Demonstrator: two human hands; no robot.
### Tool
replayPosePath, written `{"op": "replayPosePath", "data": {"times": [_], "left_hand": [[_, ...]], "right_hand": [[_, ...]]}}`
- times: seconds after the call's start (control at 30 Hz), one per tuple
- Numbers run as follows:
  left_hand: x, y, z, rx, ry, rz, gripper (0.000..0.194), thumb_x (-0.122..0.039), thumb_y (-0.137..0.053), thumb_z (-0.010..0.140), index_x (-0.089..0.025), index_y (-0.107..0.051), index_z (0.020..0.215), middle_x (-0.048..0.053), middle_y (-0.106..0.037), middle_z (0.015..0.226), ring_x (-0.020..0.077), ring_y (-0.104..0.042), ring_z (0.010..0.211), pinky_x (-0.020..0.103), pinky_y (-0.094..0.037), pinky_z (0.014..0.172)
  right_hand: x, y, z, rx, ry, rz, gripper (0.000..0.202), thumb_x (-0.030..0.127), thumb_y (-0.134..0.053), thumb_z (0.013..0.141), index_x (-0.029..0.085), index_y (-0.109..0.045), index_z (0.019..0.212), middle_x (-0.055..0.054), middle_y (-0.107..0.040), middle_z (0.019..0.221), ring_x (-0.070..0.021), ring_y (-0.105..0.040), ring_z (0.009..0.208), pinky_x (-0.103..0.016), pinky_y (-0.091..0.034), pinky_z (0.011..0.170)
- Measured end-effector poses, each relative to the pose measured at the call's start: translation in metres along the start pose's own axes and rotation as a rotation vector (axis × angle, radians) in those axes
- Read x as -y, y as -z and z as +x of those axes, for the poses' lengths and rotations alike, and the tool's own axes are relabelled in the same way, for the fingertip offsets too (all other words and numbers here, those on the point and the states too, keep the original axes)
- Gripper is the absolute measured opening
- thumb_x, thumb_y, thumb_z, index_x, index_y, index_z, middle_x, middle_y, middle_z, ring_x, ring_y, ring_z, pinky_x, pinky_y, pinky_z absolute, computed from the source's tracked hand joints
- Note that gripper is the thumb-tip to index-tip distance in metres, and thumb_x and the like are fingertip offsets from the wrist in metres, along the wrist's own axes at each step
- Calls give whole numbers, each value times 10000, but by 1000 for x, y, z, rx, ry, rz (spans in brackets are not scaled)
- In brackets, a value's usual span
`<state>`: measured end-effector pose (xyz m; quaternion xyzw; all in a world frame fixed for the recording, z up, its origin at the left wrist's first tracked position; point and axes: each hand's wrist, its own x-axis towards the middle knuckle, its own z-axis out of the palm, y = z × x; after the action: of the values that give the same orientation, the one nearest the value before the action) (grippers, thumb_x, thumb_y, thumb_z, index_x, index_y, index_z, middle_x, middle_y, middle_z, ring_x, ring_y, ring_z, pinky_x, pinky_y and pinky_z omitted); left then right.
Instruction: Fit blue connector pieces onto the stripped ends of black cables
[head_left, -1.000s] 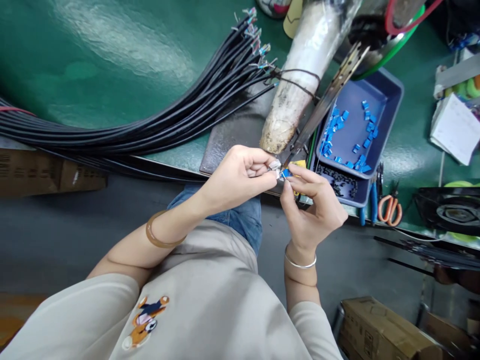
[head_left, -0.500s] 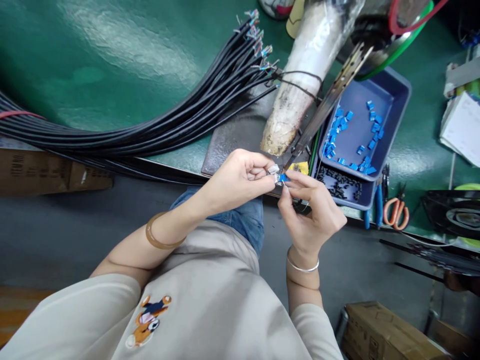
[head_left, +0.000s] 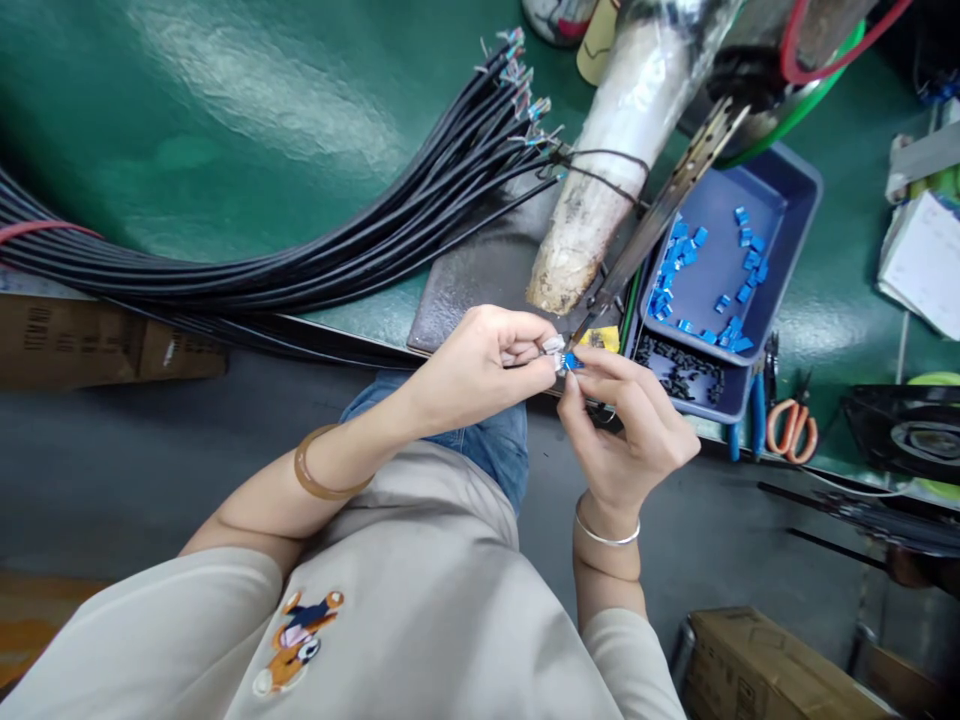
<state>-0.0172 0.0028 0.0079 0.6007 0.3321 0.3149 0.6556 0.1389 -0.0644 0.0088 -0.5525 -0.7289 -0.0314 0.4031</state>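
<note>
Edging slightly rightward in view since the earlier frame, our right hand (head_left: 630, 430) is pinching the blue connector (head_left: 572, 361) near the front edge of the green tabletop (head_left: 315, 180), while our left hand (head_left: 487, 365) is curling close against it, its exact grip too small to tell. We are working in a tight pocket beside the wrapped tube (head_left: 634, 100) and grey-blue tray (head_left: 716, 240), with wider tabletop spreading beyond the black cables (head_left: 375, 260).

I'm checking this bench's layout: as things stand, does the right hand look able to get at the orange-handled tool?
Probably yes: the orange-handled tool lies uncovered to the right of the right hand, though that hand is busy at a small blue piece.
</note>
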Motion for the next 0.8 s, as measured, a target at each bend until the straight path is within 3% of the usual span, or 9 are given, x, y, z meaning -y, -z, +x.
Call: {"op": "replayPosePath", "data": {"times": [0.27,0.4,0.5,0.6,0.7,0.8], "left_hand": [[4,0,-3,50,25,-4,92,-159,-573,803,-135,-565,715,-64,-312,567,44,-257,518,201,-209,469],[5,10,-5,251,151,-65,83,-215,-613,808,-132,-617,814,-72,-398,519,44,-325,468,186,-247,455],[2,20,-1,453,174,-13,176,-211,-609,804,-129,-602,648,-20,-532,504,56,-416,450,184,-303,448],[-5,22,4,509,32,147,198,-211,-624,804,-132,-648,624,-1,-576,511,74,-468,469,192,-334,467],[-15,14,-1,399,-208,440,147,-181,-621,812,-148,-695,689,20,-650,618,107,-557,579,213,-375,556],[-22,1,-16,263,-377,778,196,-141,-538,855,-138,-681,721,42,-656,658,127,-557,591,250,-339,553]], "right_hand": [[2,4,-1,-20,3,-15,194,67,-703,771,232,-617,826,-6,-767,931,-129,-732,773,-247,-596,687],[6,14,-7,-149,-136,81,134,109,-671,812,224,-607,840,7,-735,773,-148,-726,680,-264,-573,574],[10,22,-15,-269,-319,155,84,195,-632,864,211,-553,841,28,-681,667,-130,-671,523,-226,-470,414],[12,26,-24,-196,-422,160,92,254,-635,873,216,-552,861,40,-667,658,-121,-652,512,-226,-478,429],[11,26,-28,-39,-415,133,63,257,-629,878,237,-569,871,40,-671,721,-101,-615,515,-245,-503,481],[7,21,-28,-13,-396,175,82,234,-644,869,231,-566,841,68,-610,696,-72,-583,510,-222,-495,509]]}}
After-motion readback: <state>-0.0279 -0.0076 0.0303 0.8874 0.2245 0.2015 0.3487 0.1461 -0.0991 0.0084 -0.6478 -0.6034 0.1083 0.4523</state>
